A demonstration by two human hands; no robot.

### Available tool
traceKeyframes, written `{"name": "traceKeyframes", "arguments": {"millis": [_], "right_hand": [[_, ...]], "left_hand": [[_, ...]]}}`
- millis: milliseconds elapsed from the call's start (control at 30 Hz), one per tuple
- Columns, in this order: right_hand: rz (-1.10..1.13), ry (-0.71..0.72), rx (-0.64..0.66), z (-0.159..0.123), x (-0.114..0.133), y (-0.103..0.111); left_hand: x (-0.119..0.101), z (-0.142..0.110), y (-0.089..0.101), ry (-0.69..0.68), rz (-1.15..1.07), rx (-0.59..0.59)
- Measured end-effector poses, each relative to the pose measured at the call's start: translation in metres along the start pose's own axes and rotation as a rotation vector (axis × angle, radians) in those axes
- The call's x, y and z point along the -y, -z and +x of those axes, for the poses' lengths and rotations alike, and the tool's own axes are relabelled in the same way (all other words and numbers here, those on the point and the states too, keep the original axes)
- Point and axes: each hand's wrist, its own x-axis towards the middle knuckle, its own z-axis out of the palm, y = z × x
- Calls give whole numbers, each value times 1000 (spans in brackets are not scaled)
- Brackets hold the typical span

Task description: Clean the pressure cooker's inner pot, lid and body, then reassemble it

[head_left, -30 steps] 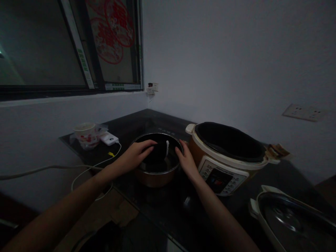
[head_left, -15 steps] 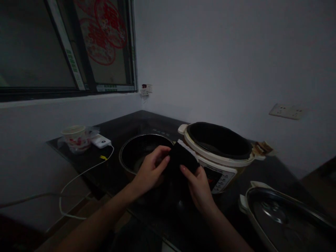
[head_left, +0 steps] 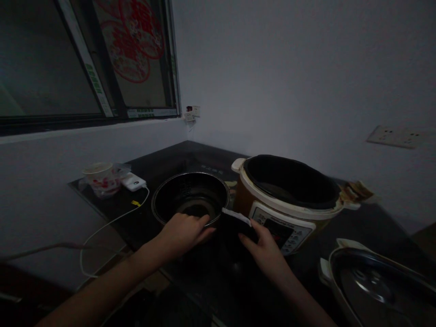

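Observation:
A dark inner pot (head_left: 190, 200) stands on the black counter (head_left: 160, 163). My left hand (head_left: 182, 230) rests on its near rim, fingers curled over the edge. My right hand (head_left: 267, 247) holds a black cloth with a white edge (head_left: 234, 223) just right of the pot, in front of the electric pressure cooker (head_left: 289, 200). The cooker's body is open, with no lid on it.
The cooker's lid (head_left: 374, 286) lies at the near right. A paper cup in plastic wrap (head_left: 100, 178) and a white power bank (head_left: 133, 182) with a cable lie at the left. A window and wall sockets are behind. The light is dim.
The black cloth came up out of the pot and moved right and toward me. My left hand let go of it and went to the pot's near rim.

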Motion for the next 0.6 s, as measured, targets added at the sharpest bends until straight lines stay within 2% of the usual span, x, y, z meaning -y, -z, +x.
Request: {"name": "traceKeyframes", "arguments": {"millis": [100,200,300,400,500,600], "right_hand": [[5,15,48,2,1,3],[15,9,5,3,-1,6],[4,2,-2,3,-5,8],[-24,-1,21,3,-6,9],[-53,-10,22,2,-6,8],[-72,16,-3,1,-6,6]], "left_hand": [[0,2,2,-10,41,17],[4,3,4,-31,47,0],[17,4,11,21,38,-43],[41,8,24,102,-87,-134],[74,16,41,150,-343,-270],[105,23,55,292,-618,-429]]}}
